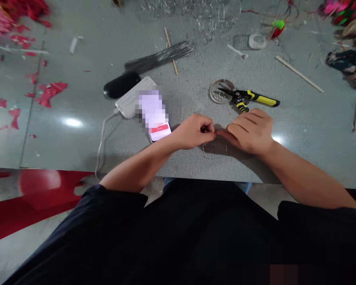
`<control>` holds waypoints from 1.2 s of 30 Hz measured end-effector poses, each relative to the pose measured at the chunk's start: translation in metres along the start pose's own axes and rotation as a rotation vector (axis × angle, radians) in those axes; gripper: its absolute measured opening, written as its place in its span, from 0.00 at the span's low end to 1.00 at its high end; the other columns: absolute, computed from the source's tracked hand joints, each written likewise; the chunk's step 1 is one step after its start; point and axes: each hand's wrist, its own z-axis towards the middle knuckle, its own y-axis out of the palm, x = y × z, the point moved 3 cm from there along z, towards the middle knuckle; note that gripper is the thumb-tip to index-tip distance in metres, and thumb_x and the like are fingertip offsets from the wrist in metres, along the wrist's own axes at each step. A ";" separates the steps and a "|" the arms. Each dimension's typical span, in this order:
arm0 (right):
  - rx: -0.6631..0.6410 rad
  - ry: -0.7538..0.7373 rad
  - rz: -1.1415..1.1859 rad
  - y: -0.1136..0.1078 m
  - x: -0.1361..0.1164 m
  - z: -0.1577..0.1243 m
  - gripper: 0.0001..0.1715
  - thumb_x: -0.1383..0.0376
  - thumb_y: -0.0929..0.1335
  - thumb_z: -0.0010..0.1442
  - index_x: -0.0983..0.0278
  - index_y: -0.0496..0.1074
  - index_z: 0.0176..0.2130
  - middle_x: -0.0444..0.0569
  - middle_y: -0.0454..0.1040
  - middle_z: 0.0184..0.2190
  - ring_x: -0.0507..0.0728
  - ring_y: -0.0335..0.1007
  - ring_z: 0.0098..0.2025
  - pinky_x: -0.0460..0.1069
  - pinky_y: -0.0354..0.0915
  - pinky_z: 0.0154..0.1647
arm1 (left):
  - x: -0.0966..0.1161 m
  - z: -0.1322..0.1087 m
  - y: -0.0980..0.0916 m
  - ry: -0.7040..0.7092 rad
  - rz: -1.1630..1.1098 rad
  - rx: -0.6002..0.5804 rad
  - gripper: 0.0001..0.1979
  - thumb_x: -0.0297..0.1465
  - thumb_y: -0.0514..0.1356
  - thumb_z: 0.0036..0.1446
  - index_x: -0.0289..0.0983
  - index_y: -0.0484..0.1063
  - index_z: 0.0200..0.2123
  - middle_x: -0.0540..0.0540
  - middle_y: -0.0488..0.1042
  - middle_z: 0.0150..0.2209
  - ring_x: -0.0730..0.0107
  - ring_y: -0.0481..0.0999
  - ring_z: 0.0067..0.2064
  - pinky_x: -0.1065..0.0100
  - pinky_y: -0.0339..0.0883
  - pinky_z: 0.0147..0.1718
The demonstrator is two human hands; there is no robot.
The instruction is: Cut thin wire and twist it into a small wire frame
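Over the grey table, my left hand [195,132] is closed, its thumb and forefinger pinched together. My right hand [250,130] is curled, with one digit stretched toward the left fingertips, and the two hands meet there. Below the fingertips hangs a thin loop of string [207,158] with what look like tiny beads on it; its ends are hidden in the fingers. Just beyond my right hand lie black and yellow pliers [262,98], their jaws resting over a small round dish [211,94] of tiny clear pieces.
Left of my hands, a lit phone [160,134] leans on a white power strip [130,101] with a cable. Behind lie a black case [121,85], a bundle of thin wires [160,57] and wooden sticks [299,74]. Red scraps [50,93] litter the left side.
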 end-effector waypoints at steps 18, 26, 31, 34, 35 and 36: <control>0.218 0.702 0.751 0.012 0.023 -0.004 0.41 0.24 0.73 0.87 0.54 0.78 0.42 0.46 0.74 0.30 0.60 0.69 0.29 0.58 0.64 0.32 | -0.014 0.001 -0.002 0.035 -0.124 0.450 0.12 0.28 0.76 0.70 0.39 0.80 0.33 0.50 0.80 0.31 0.72 0.76 0.33 0.67 0.70 0.36; 0.099 0.610 0.813 0.005 0.036 -0.002 0.38 0.28 0.73 0.88 0.54 0.78 0.42 0.45 0.74 0.28 0.58 0.66 0.28 0.57 0.58 0.30 | -0.012 0.001 -0.012 0.044 -0.212 0.217 0.08 0.33 0.80 0.70 0.37 0.93 0.49 0.43 0.92 0.43 0.70 0.84 0.38 0.66 0.77 0.40; 0.039 0.561 0.787 -0.001 0.029 0.003 0.36 0.31 0.77 0.86 0.55 0.79 0.40 0.46 0.74 0.27 0.59 0.64 0.28 0.58 0.60 0.32 | -0.012 0.003 -0.008 -0.049 -0.375 0.037 0.12 0.35 0.85 0.67 0.35 0.92 0.47 0.42 0.90 0.39 0.69 0.86 0.38 0.65 0.81 0.43; 0.038 0.559 0.807 -0.002 0.021 0.006 0.37 0.30 0.78 0.85 0.55 0.79 0.39 0.46 0.75 0.28 0.59 0.66 0.29 0.58 0.62 0.34 | -0.016 0.005 -0.001 -0.026 -0.470 -0.030 0.17 0.37 0.89 0.62 0.36 0.88 0.41 0.44 0.87 0.37 0.69 0.86 0.39 0.66 0.80 0.42; 0.042 0.565 0.826 -0.001 0.018 0.006 0.39 0.28 0.78 0.84 0.55 0.78 0.39 0.46 0.75 0.28 0.59 0.66 0.29 0.58 0.63 0.34 | -0.018 0.006 0.002 -0.008 -0.503 -0.027 0.19 0.39 0.90 0.61 0.36 0.86 0.40 0.45 0.86 0.36 0.70 0.86 0.39 0.67 0.79 0.42; 0.047 0.577 0.852 0.000 0.014 0.006 0.40 0.26 0.78 0.83 0.55 0.78 0.38 0.46 0.75 0.28 0.59 0.67 0.29 0.58 0.63 0.34 | -0.019 0.007 0.003 0.012 -0.534 -0.007 0.22 0.41 0.91 0.60 0.37 0.85 0.39 0.47 0.85 0.36 0.71 0.85 0.39 0.67 0.78 0.41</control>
